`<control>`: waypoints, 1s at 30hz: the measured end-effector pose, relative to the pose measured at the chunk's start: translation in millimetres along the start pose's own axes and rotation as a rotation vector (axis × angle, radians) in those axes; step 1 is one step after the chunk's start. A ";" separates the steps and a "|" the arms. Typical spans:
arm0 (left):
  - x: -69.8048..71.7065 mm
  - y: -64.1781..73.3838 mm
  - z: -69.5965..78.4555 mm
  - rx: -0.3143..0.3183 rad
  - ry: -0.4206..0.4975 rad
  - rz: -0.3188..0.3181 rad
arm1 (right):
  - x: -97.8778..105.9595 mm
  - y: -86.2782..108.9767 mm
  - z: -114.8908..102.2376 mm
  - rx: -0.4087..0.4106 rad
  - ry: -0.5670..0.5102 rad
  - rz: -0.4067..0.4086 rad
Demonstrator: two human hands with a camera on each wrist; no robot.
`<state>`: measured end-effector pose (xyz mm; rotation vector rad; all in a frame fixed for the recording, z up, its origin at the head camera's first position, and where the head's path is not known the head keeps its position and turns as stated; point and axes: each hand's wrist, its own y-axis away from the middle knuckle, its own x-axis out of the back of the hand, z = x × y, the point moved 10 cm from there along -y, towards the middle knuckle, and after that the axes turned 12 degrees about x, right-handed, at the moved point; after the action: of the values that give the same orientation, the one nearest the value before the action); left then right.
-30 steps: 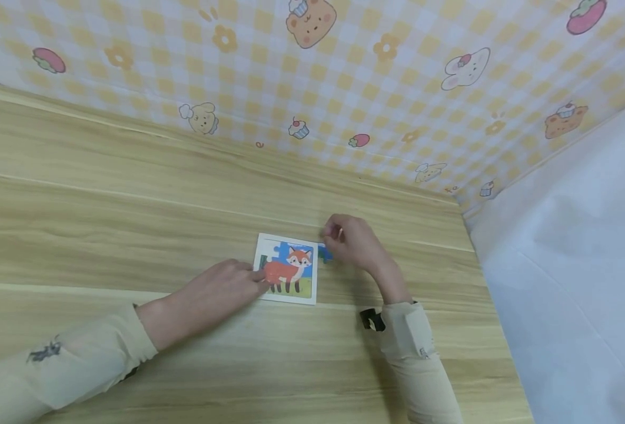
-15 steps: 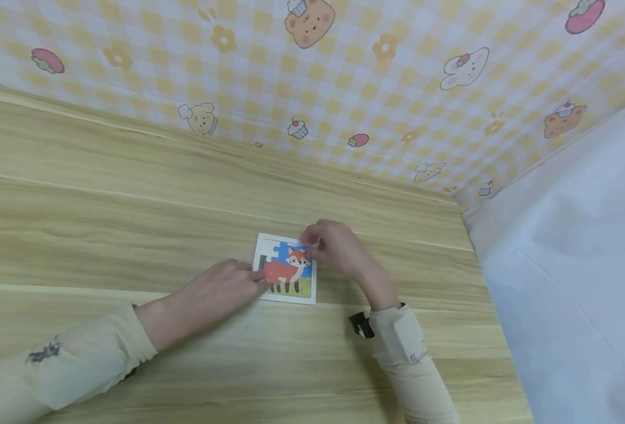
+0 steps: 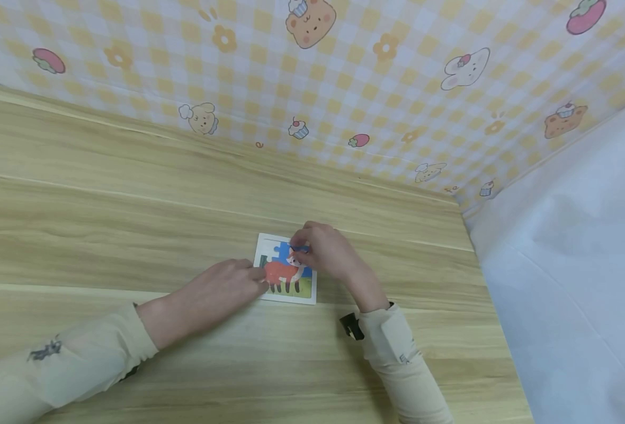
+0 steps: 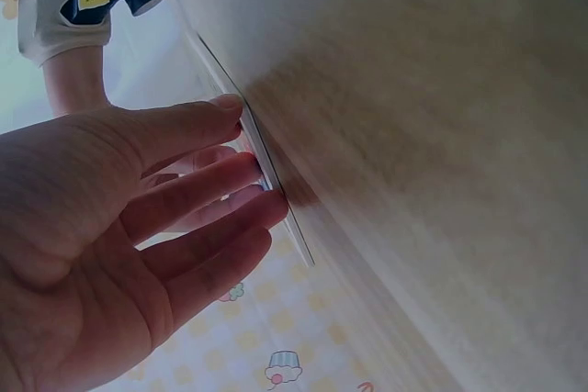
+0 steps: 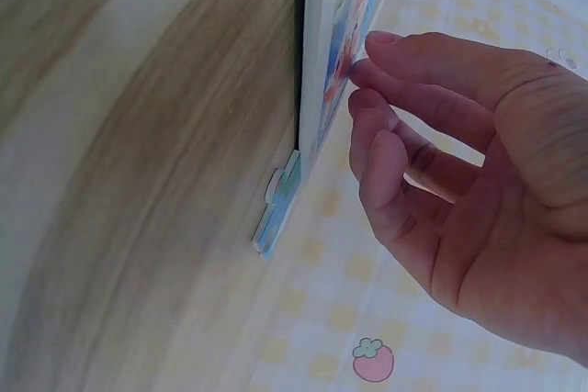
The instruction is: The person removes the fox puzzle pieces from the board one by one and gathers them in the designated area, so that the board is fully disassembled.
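A jigsaw puzzle of an orange fox in a white tray (image 3: 288, 301) lies flat on the table. Its upper left corner shows bare white. My left hand (image 3: 219, 294) rests its fingertips on the tray's left side; the left wrist view shows those fingers (image 4: 220, 236) extended, touching the edge. Over the upper right of the picture is my right hand (image 3: 331, 250), thumb and forefinger apart at the fox's head. In the right wrist view its fingers (image 5: 381, 149) bend near the puzzle with nothing seen between them. A loose blue-green puzzle piece (image 5: 278, 208) lies beside the tray, hidden in the head view.
The wood-grain table (image 3: 132, 235) stretches around the tray. At the back hangs a yellow checked cloth (image 3: 344, 76) with cartoon prints, and a pale sheet (image 3: 567, 247) borders the right side. Each forearm wears a beige sleeve (image 3: 397, 365).
My right hand has moved left, from above the loose piece beside the tray to over the fox's head. The left hand has stayed in place on the tray.
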<state>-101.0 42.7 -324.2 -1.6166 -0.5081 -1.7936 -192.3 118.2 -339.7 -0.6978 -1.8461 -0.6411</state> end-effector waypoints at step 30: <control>-1.7 1.8 -2.4 0.003 0.042 -0.005 | -7.5 -0.7 1.2 -0.044 -0.054 -0.058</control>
<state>-101.4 40.2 -326.5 -1.5736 -0.4951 -1.8259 -191.2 117.3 -347.2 -0.6982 -1.9125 -0.7086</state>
